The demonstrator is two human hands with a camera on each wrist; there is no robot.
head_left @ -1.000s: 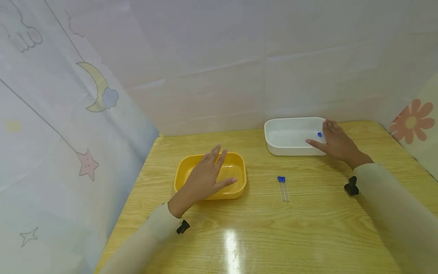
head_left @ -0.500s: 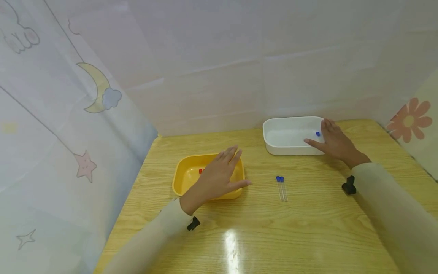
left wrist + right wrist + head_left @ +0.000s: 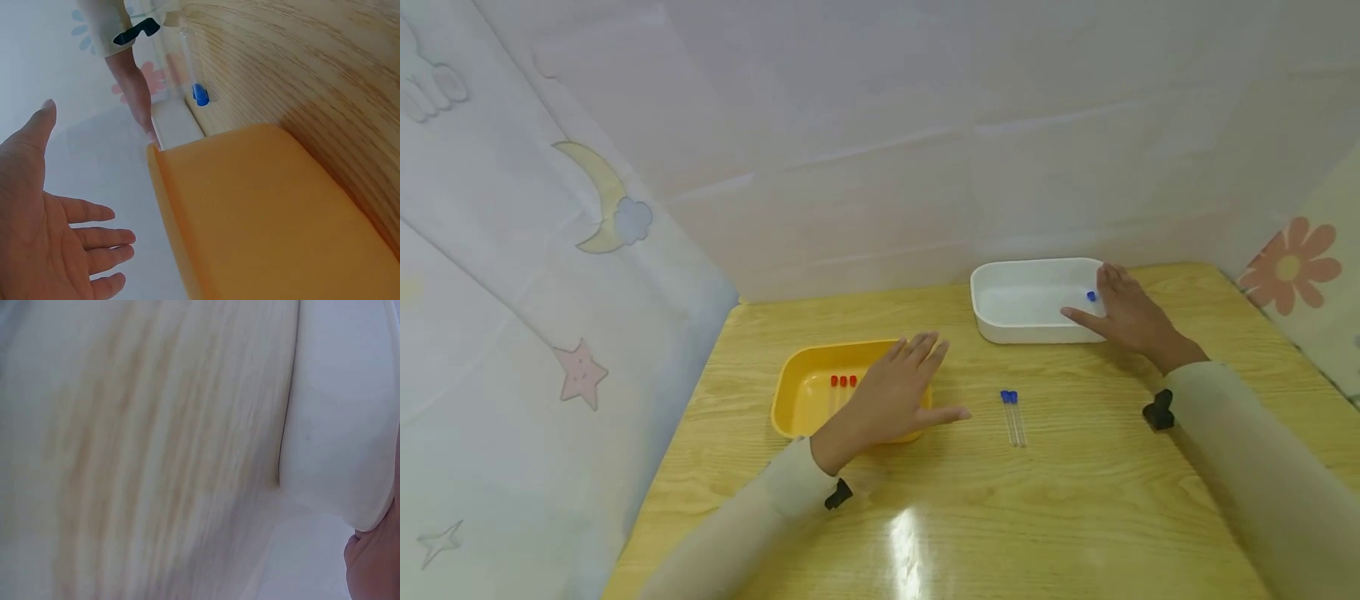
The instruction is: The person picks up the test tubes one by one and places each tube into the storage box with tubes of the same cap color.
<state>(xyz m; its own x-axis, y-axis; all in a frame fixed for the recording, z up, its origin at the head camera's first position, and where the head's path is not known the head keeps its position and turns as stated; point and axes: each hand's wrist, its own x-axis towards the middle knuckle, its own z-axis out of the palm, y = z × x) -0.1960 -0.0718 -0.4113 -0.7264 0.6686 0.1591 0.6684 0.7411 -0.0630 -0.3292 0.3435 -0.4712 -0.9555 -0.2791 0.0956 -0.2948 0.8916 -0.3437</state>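
Note:
My left hand (image 3: 887, 396) hovers palm down over the right part of a yellow tray (image 3: 792, 398), fingers straight and thumb spread; it holds nothing. Three red-capped clear tubes (image 3: 843, 381) lie in that tray, partly hidden by the hand. At the right end of a white tray (image 3: 1026, 333), my right hand (image 3: 1138, 318) rests on the rim with extended fingers and thumb. One blue cap (image 3: 1091, 296) shows inside the white tray beside it. Two blue-capped clear tubes (image 3: 1013, 397) lie side by side on the table between the trays.
The wooden table (image 3: 1037, 517) carries both trays, the white one standing farther back near a pale wall covering (image 3: 850, 167). A printed sheet (image 3: 497, 358) hangs along the left side. Each sleeve has a black clip (image 3: 1159, 410) at the wrist.
My left hand has moved rightward across the yellow tray, uncovering the red-capped tubes. My right hand stays at the white tray. The head view has shifted slightly.

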